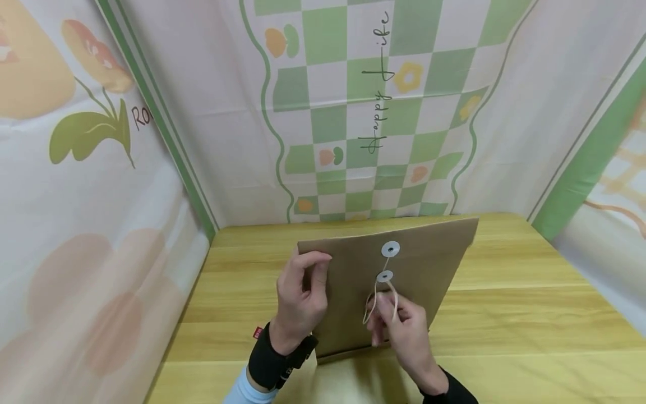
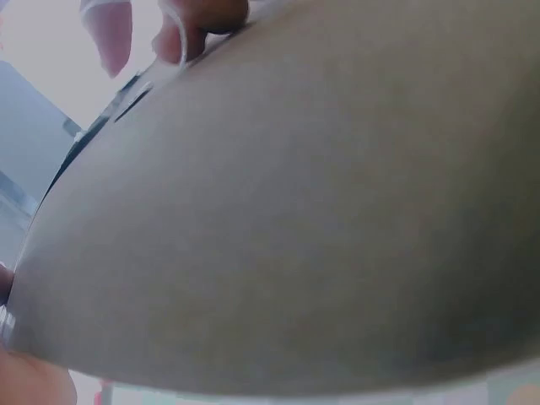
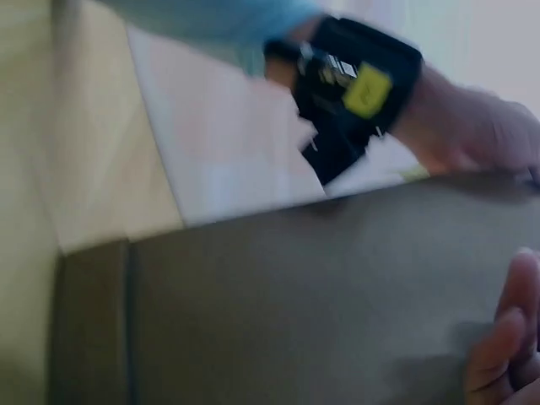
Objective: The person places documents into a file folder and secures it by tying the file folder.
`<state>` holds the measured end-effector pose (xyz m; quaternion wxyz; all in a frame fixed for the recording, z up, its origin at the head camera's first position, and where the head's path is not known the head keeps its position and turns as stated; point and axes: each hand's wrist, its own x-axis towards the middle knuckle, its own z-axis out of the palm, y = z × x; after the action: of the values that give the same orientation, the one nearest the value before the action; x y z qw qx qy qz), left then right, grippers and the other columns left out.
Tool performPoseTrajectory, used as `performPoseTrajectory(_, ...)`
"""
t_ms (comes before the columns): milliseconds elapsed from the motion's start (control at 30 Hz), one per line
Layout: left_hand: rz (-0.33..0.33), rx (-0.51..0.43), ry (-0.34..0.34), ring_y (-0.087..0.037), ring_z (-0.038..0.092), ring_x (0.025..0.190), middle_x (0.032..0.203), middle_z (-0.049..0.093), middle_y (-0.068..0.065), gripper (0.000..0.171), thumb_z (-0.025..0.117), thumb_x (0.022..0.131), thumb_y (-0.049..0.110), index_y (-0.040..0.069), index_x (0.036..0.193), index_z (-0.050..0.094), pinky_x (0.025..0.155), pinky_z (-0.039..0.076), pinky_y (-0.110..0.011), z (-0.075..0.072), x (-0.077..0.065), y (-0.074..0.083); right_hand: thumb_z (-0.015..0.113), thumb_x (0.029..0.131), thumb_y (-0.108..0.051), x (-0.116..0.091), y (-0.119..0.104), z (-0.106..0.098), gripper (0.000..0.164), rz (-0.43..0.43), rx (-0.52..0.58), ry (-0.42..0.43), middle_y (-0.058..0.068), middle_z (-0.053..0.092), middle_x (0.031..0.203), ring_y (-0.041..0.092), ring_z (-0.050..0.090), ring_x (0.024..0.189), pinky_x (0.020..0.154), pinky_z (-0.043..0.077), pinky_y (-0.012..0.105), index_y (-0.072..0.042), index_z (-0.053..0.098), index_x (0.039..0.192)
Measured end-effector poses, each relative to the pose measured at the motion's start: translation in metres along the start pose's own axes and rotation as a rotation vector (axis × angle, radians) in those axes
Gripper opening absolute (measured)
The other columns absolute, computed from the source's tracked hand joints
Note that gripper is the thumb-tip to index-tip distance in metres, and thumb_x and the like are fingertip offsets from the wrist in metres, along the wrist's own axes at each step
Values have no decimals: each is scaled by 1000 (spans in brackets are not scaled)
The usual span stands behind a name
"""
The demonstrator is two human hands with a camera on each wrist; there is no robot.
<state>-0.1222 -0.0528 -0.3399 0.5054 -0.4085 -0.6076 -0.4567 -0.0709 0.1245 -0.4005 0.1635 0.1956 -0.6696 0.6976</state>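
Observation:
A brown kraft string-tie envelope point(image 1: 348, 297) is held up, tilted, over the table. My left hand point(image 1: 303, 294) grips its left edge near the upper corner. Two white discs, an upper button point(image 1: 391, 249) and a lower button point(image 1: 384, 276), sit on its face with string running between them. Below the lower button, my right hand point(image 1: 407, 334) pinches the pale string point(image 1: 396, 303), part of which hangs in a loop. The left wrist view is mostly filled by the envelope point(image 2: 287, 219), with string point(image 2: 183, 38) beside fingers at the top. In the right wrist view, my left hand point(image 3: 477, 126) holds the envelope's edge.
A wood-grain table point(image 1: 530, 314) lies beneath the envelope. Printed fabric point(image 1: 242, 151) rises behind the table, and another patterned cloth point(image 1: 101, 224) hangs along its left side. Each wrist wears a black band.

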Motion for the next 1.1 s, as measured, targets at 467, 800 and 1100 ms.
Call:
performPoseTrajectory(467, -80, -226, -64, -4, 32, 44, 67, 43, -7, 41, 48, 97, -4, -21, 127, 25, 45, 33, -11, -7, -4, 6, 34, 96, 19, 7, -9, 11, 22, -296, 141, 45, 8, 59, 73, 16, 59, 51, 46, 48, 27, 11, 53, 85)
performPoseTrajectory(800, -305, -335, -319, -13, 53, 63, 67, 44, -4, 13, 42, 100, -4, -3, 109, 52, 63, 52, -23, -13, -7, 10, 17, 108, -5, -1, -19, 15, 44, 108, 656, -157, 8, 28, 49, 27, 19, 31, 31, 17, 37, -4, 41, 71)
performPoseTrajectory(1100, -362, -343, -290, -20, 66, 68, 78, 58, -12, 16, 40, 98, -11, -4, 111, 46, 63, 55, -24, -13, -9, 9, 35, 105, -5, -6, -22, 5, 43, 215, 450, -5, 11, 23, 45, 27, 15, 31, 28, 19, 31, -4, 34, 62)
